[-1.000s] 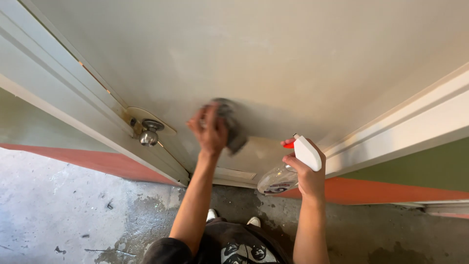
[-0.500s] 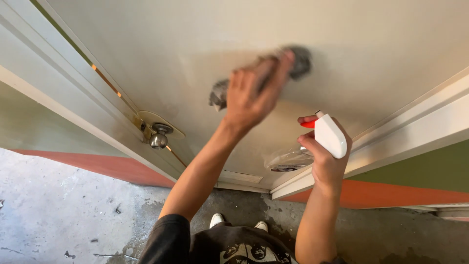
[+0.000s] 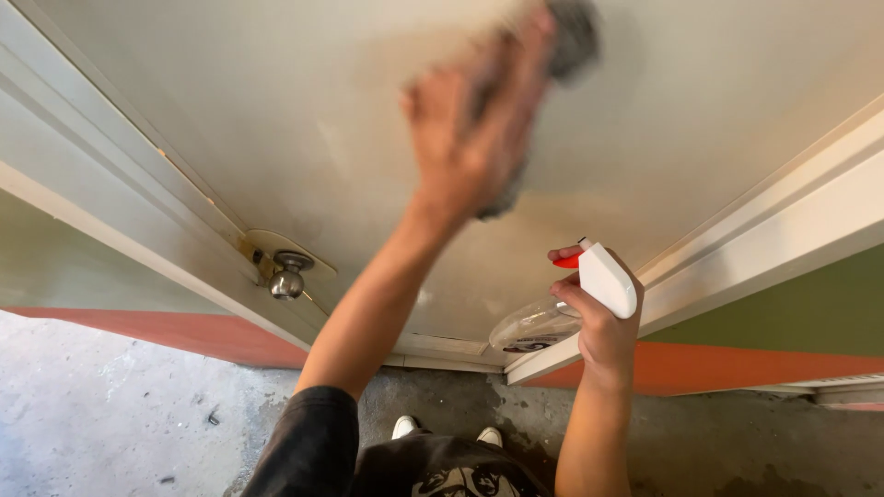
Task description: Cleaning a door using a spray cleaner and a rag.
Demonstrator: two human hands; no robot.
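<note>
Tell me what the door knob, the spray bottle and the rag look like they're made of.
Knob: likely metal, a shiny silver ball with bright highlights, on a brass-coloured plate. Spray bottle in the right hand: clear plastic body, you can see through it; opaque white head with a red trigger. Rag under the left hand: probably grey cloth, but it is blurred, so the weave can't be told.

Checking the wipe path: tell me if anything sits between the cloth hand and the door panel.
Nothing visible does. The left hand presses the grey cloth flat on the pale door. The knob sits lower left, and the spray bottle in the right hand is held apart below.
</note>
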